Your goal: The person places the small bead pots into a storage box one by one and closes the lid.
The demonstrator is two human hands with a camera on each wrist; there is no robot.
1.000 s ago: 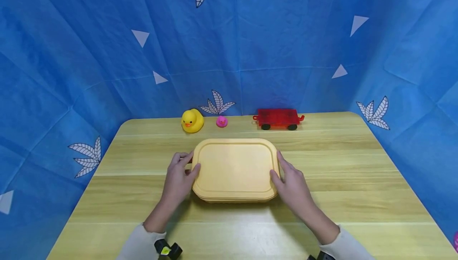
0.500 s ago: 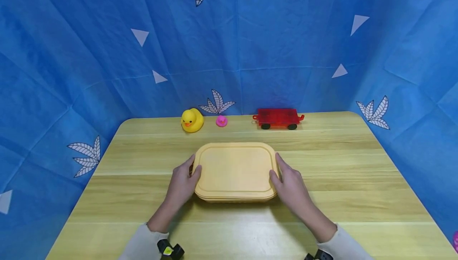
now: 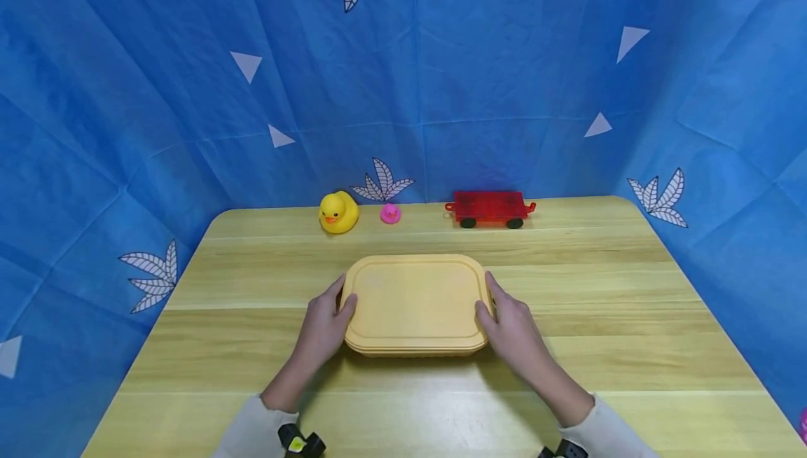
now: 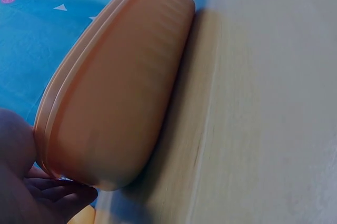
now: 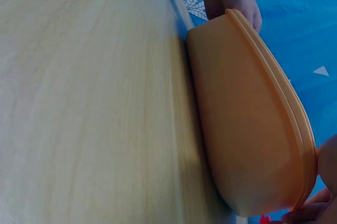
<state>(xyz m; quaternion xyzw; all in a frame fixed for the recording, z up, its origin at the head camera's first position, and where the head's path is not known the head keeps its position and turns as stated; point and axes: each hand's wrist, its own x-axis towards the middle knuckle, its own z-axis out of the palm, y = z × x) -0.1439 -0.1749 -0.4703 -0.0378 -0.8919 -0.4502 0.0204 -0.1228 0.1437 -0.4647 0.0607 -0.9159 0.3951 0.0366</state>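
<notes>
A pale yellow plastic storage box [image 3: 416, 304] with rounded corners and a fitted lid sits at the middle of the wooden table. My left hand [image 3: 320, 325] grips its left end, thumb over the lid's edge and fingers down the side below the rim. The opposite end is held the same way by my right hand [image 3: 515, 325]. In the left wrist view the box's near wall [image 4: 116, 97] looks orange, close over the table. The right wrist view shows that wall [image 5: 247, 118] too, with the lid's rim along its top. What is inside the box is hidden.
Along the table's back edge stand a yellow rubber duck [image 3: 339, 213], a small pink duck [image 3: 391, 213] and a red toy wagon [image 3: 490, 209] with black wheels. A blue patterned cloth [image 3: 504, 80] hangs behind and at both sides of the wooden table [image 3: 630, 346].
The box's far edge has come lower and nearer in view, while its front edge has stayed in place. My left hand has shifted slightly right with it; the right hand has barely moved.
</notes>
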